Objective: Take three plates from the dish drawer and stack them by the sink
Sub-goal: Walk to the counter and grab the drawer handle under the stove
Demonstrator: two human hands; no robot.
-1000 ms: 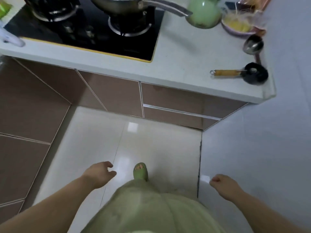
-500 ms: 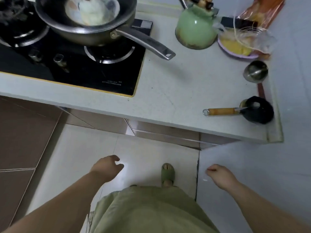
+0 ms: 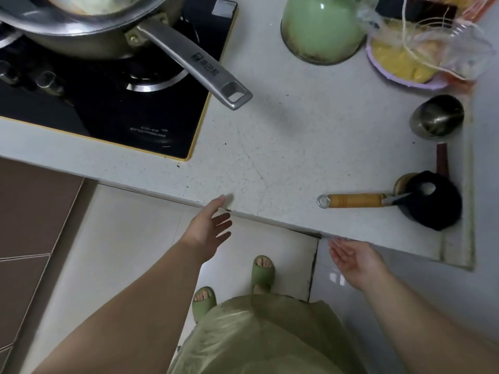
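I stand close against a white speckled countertop (image 3: 270,147). My left hand (image 3: 208,230) is open, its fingers spread just below the counter's front edge, thumb near the edge. My right hand (image 3: 351,259) is open too, palm up, under the counter edge further right. Both hands hold nothing. No plates, dish drawer or sink show in the head view; the cabinet fronts under the counter are hidden by its overhang.
A steel pan (image 3: 81,25) sits on the black gas hob (image 3: 108,109), its handle (image 3: 194,63) jutting over the counter. A green kettle (image 3: 321,31), a bagged plate of food (image 3: 413,55), a steel ladle (image 3: 437,117) and a yellow-handled utensil (image 3: 356,200) lie at right. A brown cabinet (image 3: 29,211) is left.
I have stepped up to the counter, so the drawer fronts dropped out of sight. Both hands rose toward the counter edge and opened from loosely curled.
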